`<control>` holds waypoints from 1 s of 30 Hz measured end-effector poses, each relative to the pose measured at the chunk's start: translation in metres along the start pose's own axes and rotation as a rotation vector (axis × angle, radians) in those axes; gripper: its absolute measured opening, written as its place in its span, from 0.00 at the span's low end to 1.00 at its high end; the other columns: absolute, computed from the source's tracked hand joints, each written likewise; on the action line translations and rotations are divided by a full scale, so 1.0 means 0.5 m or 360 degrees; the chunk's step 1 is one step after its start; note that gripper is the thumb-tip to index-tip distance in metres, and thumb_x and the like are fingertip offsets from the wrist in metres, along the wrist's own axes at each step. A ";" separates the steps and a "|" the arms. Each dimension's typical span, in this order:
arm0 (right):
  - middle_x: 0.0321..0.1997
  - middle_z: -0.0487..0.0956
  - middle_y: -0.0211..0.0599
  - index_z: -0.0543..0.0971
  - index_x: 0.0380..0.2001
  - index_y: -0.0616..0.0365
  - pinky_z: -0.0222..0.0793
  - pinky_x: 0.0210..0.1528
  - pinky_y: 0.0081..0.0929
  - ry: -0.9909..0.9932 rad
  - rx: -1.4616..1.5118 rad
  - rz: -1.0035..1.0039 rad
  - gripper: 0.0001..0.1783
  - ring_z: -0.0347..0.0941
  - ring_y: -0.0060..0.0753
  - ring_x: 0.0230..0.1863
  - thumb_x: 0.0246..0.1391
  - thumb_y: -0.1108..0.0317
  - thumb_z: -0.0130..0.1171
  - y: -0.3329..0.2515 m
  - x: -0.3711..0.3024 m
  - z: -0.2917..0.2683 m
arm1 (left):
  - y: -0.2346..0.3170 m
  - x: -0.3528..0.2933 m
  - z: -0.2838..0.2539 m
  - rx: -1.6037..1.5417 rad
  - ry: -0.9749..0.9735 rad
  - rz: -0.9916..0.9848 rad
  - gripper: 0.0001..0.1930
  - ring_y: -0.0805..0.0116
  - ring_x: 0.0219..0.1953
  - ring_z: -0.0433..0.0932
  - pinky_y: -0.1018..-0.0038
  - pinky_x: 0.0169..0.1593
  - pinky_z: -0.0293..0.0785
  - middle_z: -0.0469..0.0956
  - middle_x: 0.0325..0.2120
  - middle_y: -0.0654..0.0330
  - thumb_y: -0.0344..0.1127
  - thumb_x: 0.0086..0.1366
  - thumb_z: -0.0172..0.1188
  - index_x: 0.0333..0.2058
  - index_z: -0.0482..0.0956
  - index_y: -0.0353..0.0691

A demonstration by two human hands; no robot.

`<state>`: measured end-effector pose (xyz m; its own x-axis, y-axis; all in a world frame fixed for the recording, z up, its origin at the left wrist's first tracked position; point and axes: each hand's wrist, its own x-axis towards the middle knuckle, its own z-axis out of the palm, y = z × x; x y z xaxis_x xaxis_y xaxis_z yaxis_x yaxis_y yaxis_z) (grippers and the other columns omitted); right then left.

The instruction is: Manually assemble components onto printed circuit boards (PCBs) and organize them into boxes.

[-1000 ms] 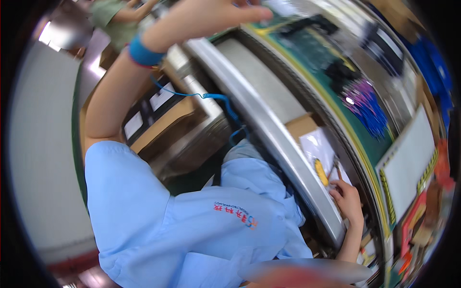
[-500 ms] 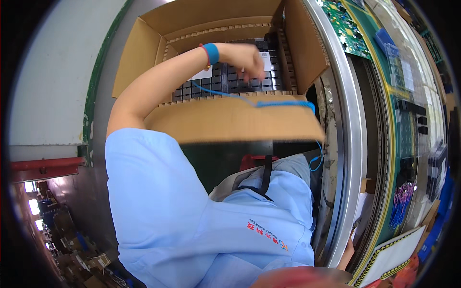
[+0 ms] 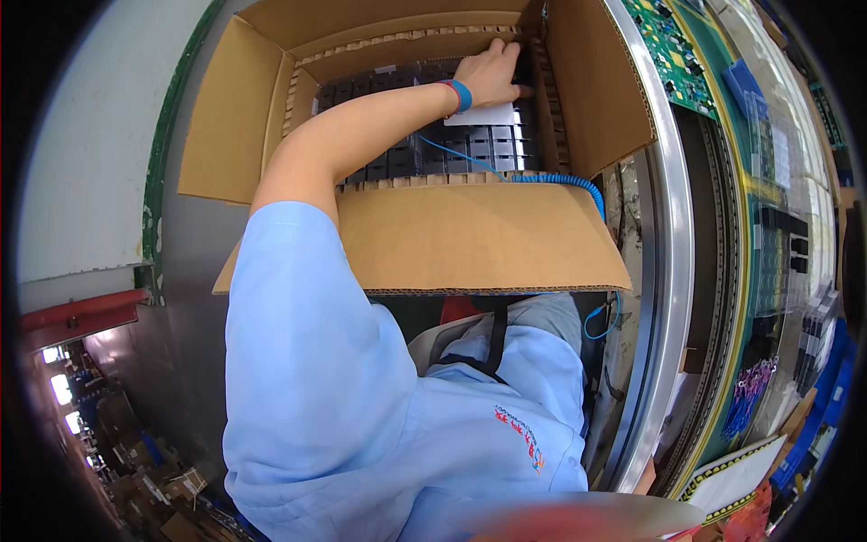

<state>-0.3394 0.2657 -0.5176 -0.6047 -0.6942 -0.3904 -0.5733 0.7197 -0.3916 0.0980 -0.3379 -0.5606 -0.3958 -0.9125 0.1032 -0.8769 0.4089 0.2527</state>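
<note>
My left hand [image 3: 490, 76] reaches into an open cardboard box [image 3: 424, 235], at its far right corner. Its fingers are spread, with the thumb apart from the others; nothing shows in its grip, though the fingertips lie close to the dark contents. Black slotted trays or parts [image 3: 397, 164] fill the box in rows. Under the wrist lies a white paper [image 3: 483, 116]. A blue wristband [image 3: 461, 95] is on this arm, and a blue coiled cord [image 3: 564, 179] trails over the near flap. Only a sliver of my right hand [image 3: 647, 477] shows beyond the metal edge; its fingers are hidden.
A metal rail [image 3: 673, 298] runs along the right side of the box. Past it are green circuit boards [image 3: 673, 68], clear plastic trays [image 3: 768, 144] and a bundle of purple and blue wires [image 3: 750, 397]. At left stands a pale panel with a green edge [image 3: 167, 135].
My left hand has moved farther into the box, toward its far right corner, and its fingers have spread. Less of my right hand shows. The view has shifted slightly.
</note>
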 end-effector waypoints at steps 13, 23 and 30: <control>0.21 0.74 0.43 0.77 0.34 0.64 0.66 0.30 0.28 0.0091 -0.0029 -0.0078 0.09 0.71 0.27 0.25 0.49 0.72 0.58 -0.022 -0.003 0.005 | 0.009 -0.057 -0.009 0.0132 0.0049 0.0332 0.27 0.47 0.45 0.76 0.55 0.44 0.75 0.71 0.47 0.51 0.53 0.63 0.57 0.53 0.69 0.41; 0.26 0.78 0.49 0.78 0.29 0.59 0.70 0.33 0.41 0.0077 -0.0259 -0.0234 0.06 0.77 0.53 0.30 0.51 0.69 0.62 0.009 -0.012 -0.006 | 0.044 -0.056 -0.156 -0.0974 0.0771 0.0150 0.19 0.63 0.37 0.79 0.69 0.41 0.75 0.80 0.39 0.56 0.47 0.67 0.56 0.46 0.78 0.38; 0.27 0.79 0.45 0.78 0.28 0.53 0.71 0.36 0.45 -0.0031 -0.0303 -0.0317 0.06 0.77 0.51 0.32 0.50 0.63 0.60 -0.059 0.021 -0.011 | 0.289 -0.188 -0.454 -0.1871 0.0207 0.0338 0.27 0.84 0.18 0.61 0.86 0.17 0.55 0.76 0.37 0.57 0.52 0.71 0.47 0.56 0.67 0.35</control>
<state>-0.3317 0.2373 -0.5055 -0.4600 -0.8211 -0.3379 -0.7747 0.5571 -0.2991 0.0705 -0.1951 -0.3153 -0.4127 -0.8497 0.3282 0.0146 0.3541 0.9351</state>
